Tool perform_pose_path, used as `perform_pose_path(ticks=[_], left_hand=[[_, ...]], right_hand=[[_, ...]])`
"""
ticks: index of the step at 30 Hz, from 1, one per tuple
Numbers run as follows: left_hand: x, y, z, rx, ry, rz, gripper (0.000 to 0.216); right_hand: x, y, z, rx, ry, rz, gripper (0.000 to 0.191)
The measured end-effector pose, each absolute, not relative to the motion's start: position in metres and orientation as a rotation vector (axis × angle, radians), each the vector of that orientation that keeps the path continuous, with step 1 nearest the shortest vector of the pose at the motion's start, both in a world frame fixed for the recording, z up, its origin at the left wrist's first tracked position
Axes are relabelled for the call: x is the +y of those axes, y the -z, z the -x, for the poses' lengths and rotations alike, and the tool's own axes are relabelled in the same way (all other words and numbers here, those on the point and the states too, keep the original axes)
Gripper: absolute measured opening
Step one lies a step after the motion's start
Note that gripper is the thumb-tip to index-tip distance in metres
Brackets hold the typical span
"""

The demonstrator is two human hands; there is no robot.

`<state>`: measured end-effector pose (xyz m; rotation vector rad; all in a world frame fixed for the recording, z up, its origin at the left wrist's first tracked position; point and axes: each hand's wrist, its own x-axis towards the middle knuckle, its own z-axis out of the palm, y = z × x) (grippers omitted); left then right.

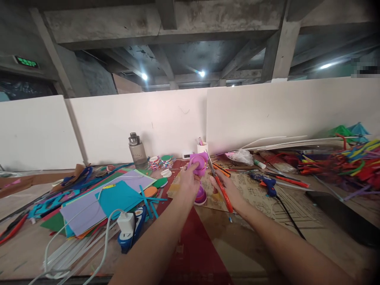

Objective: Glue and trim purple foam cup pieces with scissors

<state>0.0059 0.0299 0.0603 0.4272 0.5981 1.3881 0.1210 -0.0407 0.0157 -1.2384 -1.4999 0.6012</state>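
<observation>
My left hand (pixel 189 181) is closed on a purple round piece (pixel 197 161), which sits against a purple sheet (pixel 204 156). The thumb presses on the face of the round piece. In my right hand (pixel 229 187) is a pair of scissors (pixel 223 192) with red-orange handles, the blades pointing up and away. Their tips are close to the right side of the purple sheet; whether they touch it I cannot tell. Below my left hand, a purple rounded object (pixel 201 196) stands on the table, partly hidden by the wrist.
Coloured sheets (pixel 83 215) and a power strip (pixel 133 229) with cables lie to the left. A bottle (pixel 137 149) and a white cup (pixel 202 147) stand near the white partition. Rightward are a blue glue gun (pixel 268 185), a black flat object (pixel 341 217) and coloured strips (pixel 335 162).
</observation>
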Motion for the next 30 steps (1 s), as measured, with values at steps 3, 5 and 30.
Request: perform_pose_path(ticks=[3,5,30], left_hand=[[0.027,-0.053,-0.008,0.626,-1.393,-0.397,0.027],[0.026,-0.049,-0.007,0.635,-1.393,-0.376,0.026],[0.02,-0.033,-0.009,0.558,-1.496,-0.391,0.023]], right_hand=[[-0.039,-0.013,-0.121,-1.517,-0.621,1.223,0.042],[-0.037,-0.011,-0.121,-1.527,-0.624,1.221,0.041],[-0.037,-0.003,-0.121,-1.577,-0.622,1.225,0.034]])
